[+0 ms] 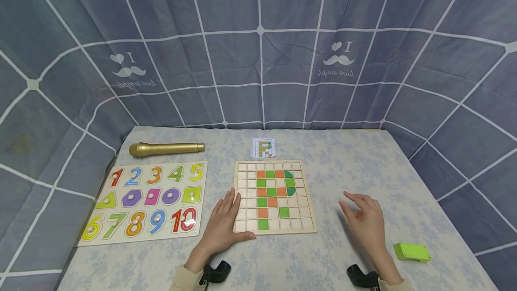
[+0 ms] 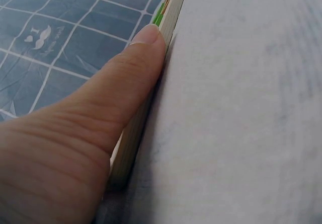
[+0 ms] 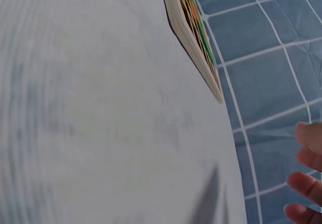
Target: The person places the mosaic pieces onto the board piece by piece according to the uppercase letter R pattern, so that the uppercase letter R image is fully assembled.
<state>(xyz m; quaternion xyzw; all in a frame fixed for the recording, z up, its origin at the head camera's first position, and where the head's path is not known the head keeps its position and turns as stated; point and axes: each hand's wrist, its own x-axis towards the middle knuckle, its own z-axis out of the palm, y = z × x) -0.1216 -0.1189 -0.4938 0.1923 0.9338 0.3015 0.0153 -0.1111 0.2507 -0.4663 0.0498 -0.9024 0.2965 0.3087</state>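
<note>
A square wooden grid board (image 1: pixel 250 213) lies flat on the table, with orange and green square tiles and a few rounded dark-green ones set in its cells. My left hand (image 1: pixel 221 223) rests at the board's lower left corner, its straight fingers along the left side. In the left wrist view the thumb (image 2: pixel 136 68) lies against the board's edge. To the right of the board, my right hand (image 1: pixel 365 223) hovers over the table, fingers loosely bent and nothing visible between them. Behind the board lies a small card (image 1: pixel 255 147) printed with an R pattern in coloured squares.
At the left lies a puzzle board (image 1: pixel 163 178) with colourful numbers and shapes. A gold microphone (image 1: pixel 167 148) lies behind it. A bright green block (image 1: pixel 413 252) sits right of my right wrist. Blue-grey curtains (image 1: pixel 291 57) with white lines surround the table.
</note>
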